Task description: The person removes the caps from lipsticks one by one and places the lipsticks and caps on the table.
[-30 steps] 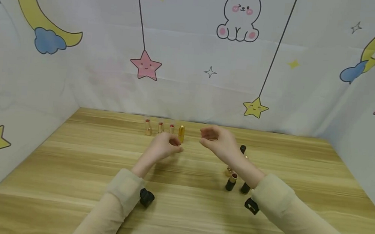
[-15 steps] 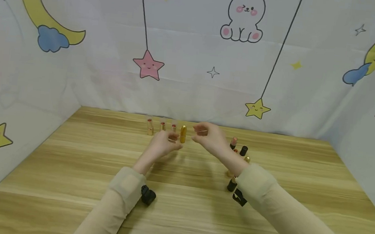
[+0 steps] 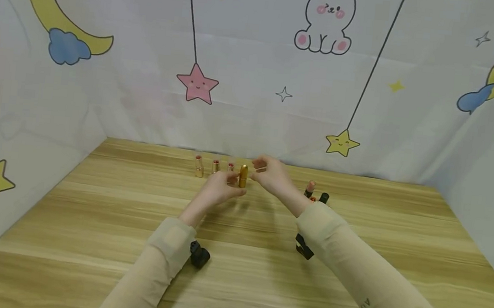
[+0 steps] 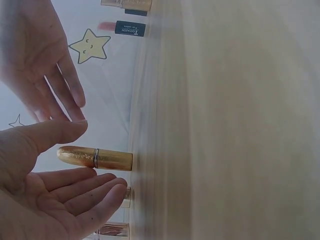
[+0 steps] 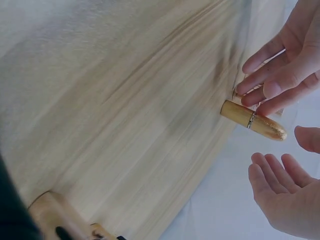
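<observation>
A gold bullet-shaped lipstick (image 3: 243, 177) stands upright near the back of the table, between the two hands. My left hand (image 3: 218, 189) is right at its left side. In the left wrist view the thumb and the loosely bent fingers (image 4: 80, 197) lie to either side of the gold tube (image 4: 114, 160), with a gap on the thumb's side. From the right comes my right hand (image 3: 270, 177), its fingers relaxed and bare of any object, close to the tube's upper part. The right wrist view has that hand (image 5: 285, 192) beside the rounded tip.
Left of the gold tube, three red lipsticks, one of them at the far left (image 3: 199, 168), stand in a row under clear covers. A pink lipstick in a black case (image 3: 309, 188) and a black tube (image 3: 324, 198) stand at right, partly behind the right sleeve (image 3: 353, 253). A printed curtain (image 3: 250, 124) hangs behind.
My right hand has moved left, up to the gold lipstick. My left hand has shifted slightly right and now is closer around it. The right sleeve now covers more of the right-hand lipsticks.
</observation>
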`<state>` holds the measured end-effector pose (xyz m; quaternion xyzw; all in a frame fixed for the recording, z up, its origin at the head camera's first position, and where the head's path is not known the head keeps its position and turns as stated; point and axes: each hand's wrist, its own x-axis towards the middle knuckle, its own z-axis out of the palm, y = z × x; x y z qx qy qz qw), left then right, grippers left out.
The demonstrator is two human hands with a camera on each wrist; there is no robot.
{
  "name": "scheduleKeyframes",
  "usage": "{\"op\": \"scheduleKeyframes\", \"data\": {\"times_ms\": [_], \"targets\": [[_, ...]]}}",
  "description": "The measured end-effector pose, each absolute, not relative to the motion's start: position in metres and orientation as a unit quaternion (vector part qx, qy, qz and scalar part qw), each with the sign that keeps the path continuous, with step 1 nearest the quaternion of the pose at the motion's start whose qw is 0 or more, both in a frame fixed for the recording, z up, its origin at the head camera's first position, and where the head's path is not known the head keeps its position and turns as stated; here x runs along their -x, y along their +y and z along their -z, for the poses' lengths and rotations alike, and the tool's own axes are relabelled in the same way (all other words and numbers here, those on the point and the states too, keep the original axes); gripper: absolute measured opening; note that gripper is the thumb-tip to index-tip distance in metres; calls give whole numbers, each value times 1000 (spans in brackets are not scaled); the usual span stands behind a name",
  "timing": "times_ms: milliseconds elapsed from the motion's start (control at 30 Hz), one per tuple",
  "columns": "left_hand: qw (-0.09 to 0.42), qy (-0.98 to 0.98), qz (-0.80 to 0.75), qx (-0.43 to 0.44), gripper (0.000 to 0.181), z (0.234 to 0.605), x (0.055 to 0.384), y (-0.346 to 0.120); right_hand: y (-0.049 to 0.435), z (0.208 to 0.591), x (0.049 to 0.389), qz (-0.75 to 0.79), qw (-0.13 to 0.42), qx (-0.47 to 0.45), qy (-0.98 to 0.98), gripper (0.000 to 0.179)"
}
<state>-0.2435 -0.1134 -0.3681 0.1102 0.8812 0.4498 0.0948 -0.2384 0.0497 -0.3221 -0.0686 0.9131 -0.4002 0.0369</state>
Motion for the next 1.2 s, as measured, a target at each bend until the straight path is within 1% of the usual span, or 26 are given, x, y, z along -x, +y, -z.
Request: {"op": "scheduleKeyframes", "data": {"times_ms": [200, 300, 467, 567, 700, 867, 967, 1067, 1100, 1200], "targets": [[90, 884, -443, -120, 61, 369, 246, -111, 41, 324, 249, 397, 49, 62, 915, 41], [83, 883, -445, -127, 60, 367, 247, -109, 39, 325, 253, 398, 45, 56, 915, 40], [64, 877, -455, -138, 50, 370, 246, -105, 36, 331, 259, 413, 40, 59, 908, 37], [56, 870, -469, -143, 45, 372, 245, -102, 35, 335, 260, 406, 31, 64, 911, 32], [41, 870, -473, -134, 43, 373, 245, -100, 34, 336, 261, 392, 21, 54, 918, 22], [2, 885, -445, -136, 37, 375, 245, -94, 36, 337, 261, 382, 18, 45, 923, 19], [-40, 899, -413, -141, 29, 376, 245, -90, 36, 337, 261, 373, 6, 50, 926, 20], [-73, 908, -393, -127, 19, 376, 245, -86, 36, 338, 260, 367, -6, 59, 928, 20], [-80, 911, -387, -121, 17, 376, 245, -85, 35, 337, 259, 365, -10, 61, 929, 20], [-80, 916, -380, -99, 11, 375, 245, -83, 35, 337, 259, 364, -13, 64, 929, 19]]}}
